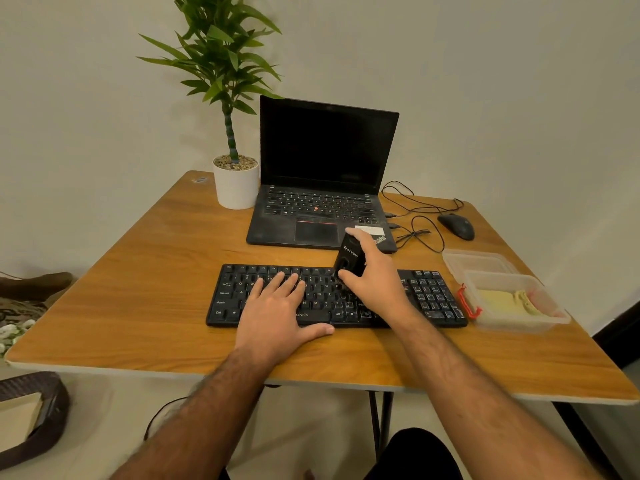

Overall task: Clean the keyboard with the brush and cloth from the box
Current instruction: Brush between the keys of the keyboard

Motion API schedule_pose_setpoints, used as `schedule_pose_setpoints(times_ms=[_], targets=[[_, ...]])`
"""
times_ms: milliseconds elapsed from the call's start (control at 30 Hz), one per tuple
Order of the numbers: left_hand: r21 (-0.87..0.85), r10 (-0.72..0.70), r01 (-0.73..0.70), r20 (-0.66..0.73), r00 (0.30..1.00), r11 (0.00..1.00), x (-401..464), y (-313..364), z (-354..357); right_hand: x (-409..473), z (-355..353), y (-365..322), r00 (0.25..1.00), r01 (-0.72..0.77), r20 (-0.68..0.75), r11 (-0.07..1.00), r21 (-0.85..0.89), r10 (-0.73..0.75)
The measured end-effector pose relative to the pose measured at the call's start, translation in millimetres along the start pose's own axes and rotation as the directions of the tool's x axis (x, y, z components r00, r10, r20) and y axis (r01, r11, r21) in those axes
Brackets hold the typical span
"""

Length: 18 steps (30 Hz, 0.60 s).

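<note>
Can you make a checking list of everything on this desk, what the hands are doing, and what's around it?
Surface: wooden table, worn far-left corner.
Job's things: keyboard; black brush on its keys; open box holding yellow cloth, lid beside it.
Clutter: laptop, potted plant, mouse.
Hands: left hand flat on keyboard; right hand grips brush.
Cables: black wires looped by laptop.
Surroundings: plain wall; basket on floor.

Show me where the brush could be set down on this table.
Bare wood lies left of the black keyboard, up to the white plant pot, and along the near table edge. The right side is crowded: clear plastic box, black mouse, cables.
</note>
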<state>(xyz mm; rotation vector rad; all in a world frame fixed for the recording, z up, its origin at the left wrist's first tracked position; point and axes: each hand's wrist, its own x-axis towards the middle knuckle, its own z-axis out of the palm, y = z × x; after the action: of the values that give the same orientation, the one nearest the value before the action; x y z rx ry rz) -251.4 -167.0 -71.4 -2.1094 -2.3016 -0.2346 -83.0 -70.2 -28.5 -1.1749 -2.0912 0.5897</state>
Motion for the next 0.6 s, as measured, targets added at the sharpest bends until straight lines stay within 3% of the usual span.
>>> schedule_pose_setpoints(times_ms=[200, 400, 600], targets=[[-0.002, 0.01, -0.01, 0.001, 1.0, 1.0, 1, -1, 1, -11, -18, -2, 0.984, -0.036, 0.177, 0.998, 0.057, 0.026], [-0.021, 0.011, -0.012, -0.033, 0.999, 1.0, -1, -1, 2, 2, 0, -5, 0.999, -0.029, -0.017, 1.0, 0.011, 0.029], [-0.015, 0.01, -0.01, -0.021, 1.0, 1.0, 1, -2, 3, -24, -12, -6, 0.994, -0.018, 0.111, 1.0, 0.015, 0.016]])
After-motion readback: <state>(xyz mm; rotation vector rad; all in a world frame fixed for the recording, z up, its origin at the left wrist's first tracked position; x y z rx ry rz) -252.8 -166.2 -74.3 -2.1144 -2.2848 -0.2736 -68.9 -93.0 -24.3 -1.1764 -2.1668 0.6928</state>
